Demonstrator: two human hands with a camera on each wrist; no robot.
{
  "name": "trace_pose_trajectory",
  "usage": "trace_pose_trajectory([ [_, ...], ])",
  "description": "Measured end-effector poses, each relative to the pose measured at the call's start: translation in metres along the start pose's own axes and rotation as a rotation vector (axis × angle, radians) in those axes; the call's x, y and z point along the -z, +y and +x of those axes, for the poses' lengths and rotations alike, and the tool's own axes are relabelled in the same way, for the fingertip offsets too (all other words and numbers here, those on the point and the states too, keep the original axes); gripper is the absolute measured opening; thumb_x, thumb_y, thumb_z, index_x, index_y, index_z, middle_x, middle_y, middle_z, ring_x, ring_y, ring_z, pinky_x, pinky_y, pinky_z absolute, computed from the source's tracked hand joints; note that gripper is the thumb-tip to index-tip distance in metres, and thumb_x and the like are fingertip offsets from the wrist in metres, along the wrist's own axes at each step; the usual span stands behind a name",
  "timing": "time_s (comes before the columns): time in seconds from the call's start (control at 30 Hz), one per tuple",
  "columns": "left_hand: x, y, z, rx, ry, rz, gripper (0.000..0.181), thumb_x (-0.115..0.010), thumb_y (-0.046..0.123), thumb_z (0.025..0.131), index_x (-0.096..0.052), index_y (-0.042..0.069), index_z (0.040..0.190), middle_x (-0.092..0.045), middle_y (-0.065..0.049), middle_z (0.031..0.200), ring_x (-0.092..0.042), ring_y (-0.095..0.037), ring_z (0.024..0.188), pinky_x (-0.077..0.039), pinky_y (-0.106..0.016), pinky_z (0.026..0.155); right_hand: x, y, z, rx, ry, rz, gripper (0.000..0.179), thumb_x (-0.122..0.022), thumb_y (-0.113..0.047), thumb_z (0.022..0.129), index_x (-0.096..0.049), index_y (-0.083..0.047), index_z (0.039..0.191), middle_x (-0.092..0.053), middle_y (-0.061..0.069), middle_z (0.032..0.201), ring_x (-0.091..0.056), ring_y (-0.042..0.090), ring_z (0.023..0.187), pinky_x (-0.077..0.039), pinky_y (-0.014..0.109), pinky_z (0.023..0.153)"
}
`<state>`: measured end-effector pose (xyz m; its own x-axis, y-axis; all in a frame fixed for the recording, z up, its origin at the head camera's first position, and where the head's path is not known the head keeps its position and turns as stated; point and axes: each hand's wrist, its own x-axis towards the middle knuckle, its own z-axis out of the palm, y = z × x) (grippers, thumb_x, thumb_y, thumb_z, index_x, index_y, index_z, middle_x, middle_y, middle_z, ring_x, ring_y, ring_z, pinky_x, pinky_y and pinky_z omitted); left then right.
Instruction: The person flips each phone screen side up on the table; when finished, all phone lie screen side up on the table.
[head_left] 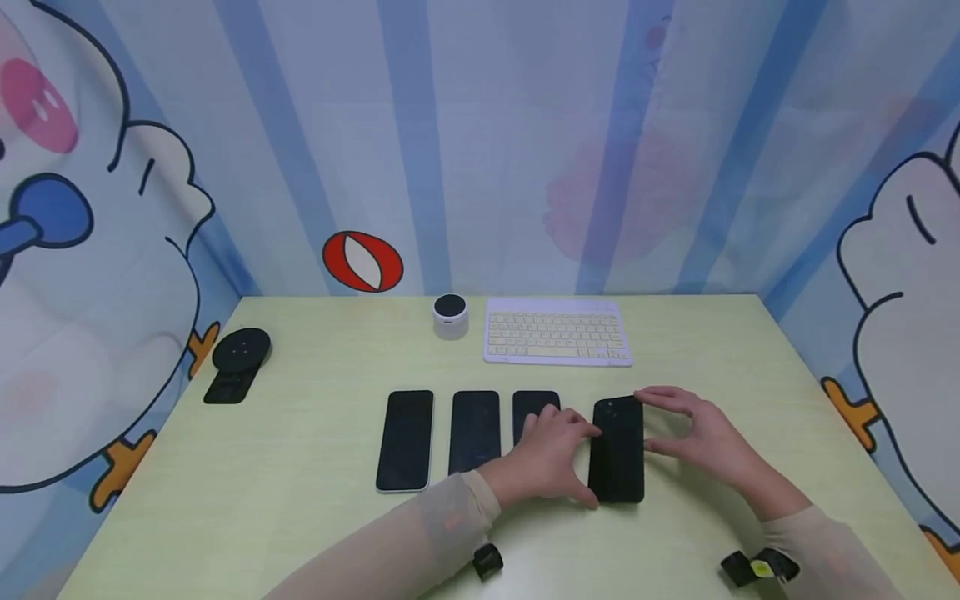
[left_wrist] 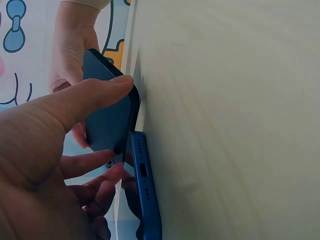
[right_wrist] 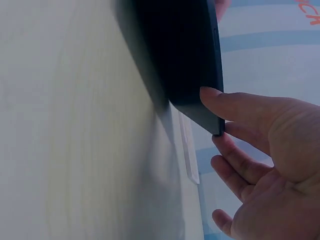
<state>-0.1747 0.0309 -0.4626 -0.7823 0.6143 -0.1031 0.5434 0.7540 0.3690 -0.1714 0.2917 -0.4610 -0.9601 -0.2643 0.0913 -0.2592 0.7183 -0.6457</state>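
Observation:
A black smartphone, back side up with its camera lenses at the top, is held between both hands on the right half of the table. My left hand grips its left side, thumb near the lower corner and fingers higher up. Along the right side, my right hand pinches it, thumb on the edge and fingertips at the upper corner. The right wrist view shows the phone tilted, one edge off the tabletop. Beneath my left hand lies another phone, partly hidden; its blue edge shows in the left wrist view.
Two more dark-screened phones, the middle one and the left one, lie in the same row. Behind them are a lilac keyboard and a small round speaker. A black stand with a round pad sits at the far left.

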Motion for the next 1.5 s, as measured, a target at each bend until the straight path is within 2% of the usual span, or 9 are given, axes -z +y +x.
trace_pose_trajectory([
  [0.17, -0.001, 0.000, -0.001, -0.004, -0.001, -0.036, 0.086, -0.094, 0.054, 0.067, -0.061, 0.027, 0.142, -0.059, 0.004, 0.141, -0.045, -0.015, 0.115, -0.035, -0.031, 0.089, 0.002, -0.007, -0.002, 0.017, 0.008, 0.016, 0.065, -0.087, -0.016, 0.083, -0.062, -0.009, 0.143, -0.056, 0.021, 0.147, -0.046, 0.049, 0.139, -0.038, 0.070, 0.107],
  [0.5, 0.005, 0.000, -0.003, -0.033, 0.023, -0.189, 0.090, -0.094, 0.053, 0.068, -0.056, 0.031, 0.146, -0.057, 0.008, 0.147, -0.043, -0.012, 0.112, -0.033, -0.032, 0.092, 0.000, -0.014, -0.001, 0.055, 0.017, 0.049, 0.066, -0.088, -0.019, 0.083, -0.062, -0.010, 0.143, -0.056, 0.019, 0.148, -0.046, 0.047, 0.140, -0.037, 0.069, 0.108],
  [0.63, 0.007, -0.001, -0.005, -0.034, 0.040, -0.222, 0.090, -0.094, 0.051, 0.069, -0.055, 0.031, 0.147, -0.058, 0.010, 0.146, -0.043, -0.012, 0.113, -0.031, -0.031, 0.091, -0.003, -0.015, 0.000, 0.059, 0.012, 0.062, 0.067, -0.087, -0.022, 0.084, -0.061, -0.013, 0.145, -0.055, 0.017, 0.151, -0.044, 0.045, 0.142, -0.037, 0.069, 0.109],
  [0.87, 0.011, -0.001, -0.008, -0.058, 0.069, -0.243, 0.089, -0.094, 0.050, 0.070, -0.054, 0.030, 0.148, -0.059, 0.010, 0.145, -0.043, -0.011, 0.110, -0.030, -0.029, 0.087, -0.007, -0.019, 0.003, 0.062, 0.017, 0.072, 0.068, -0.086, -0.021, 0.085, -0.059, -0.013, 0.147, -0.053, 0.016, 0.153, -0.042, 0.045, 0.144, -0.036, 0.070, 0.109],
  [1.13, 0.014, -0.008, -0.012, -0.082, 0.080, -0.306, 0.090, -0.094, 0.046, 0.071, -0.053, 0.030, 0.149, -0.061, 0.013, 0.141, -0.041, -0.009, 0.106, -0.029, -0.028, 0.086, -0.012, -0.028, 0.007, 0.053, 0.021, 0.075, 0.068, -0.087, -0.029, 0.084, -0.061, -0.015, 0.145, -0.054, 0.014, 0.152, -0.043, 0.043, 0.144, -0.034, 0.070, 0.110],
  [1.5, 0.021, -0.016, -0.018, -0.109, 0.080, -0.320, 0.094, -0.093, 0.046, 0.073, -0.048, 0.027, 0.153, -0.062, 0.019, 0.141, -0.042, -0.011, 0.116, -0.030, -0.029, 0.089, -0.018, -0.036, 0.014, 0.060, 0.023, 0.085, 0.069, -0.088, -0.027, 0.083, -0.060, -0.017, 0.145, -0.055, 0.013, 0.150, -0.045, 0.042, 0.143, -0.035, 0.069, 0.111],
])
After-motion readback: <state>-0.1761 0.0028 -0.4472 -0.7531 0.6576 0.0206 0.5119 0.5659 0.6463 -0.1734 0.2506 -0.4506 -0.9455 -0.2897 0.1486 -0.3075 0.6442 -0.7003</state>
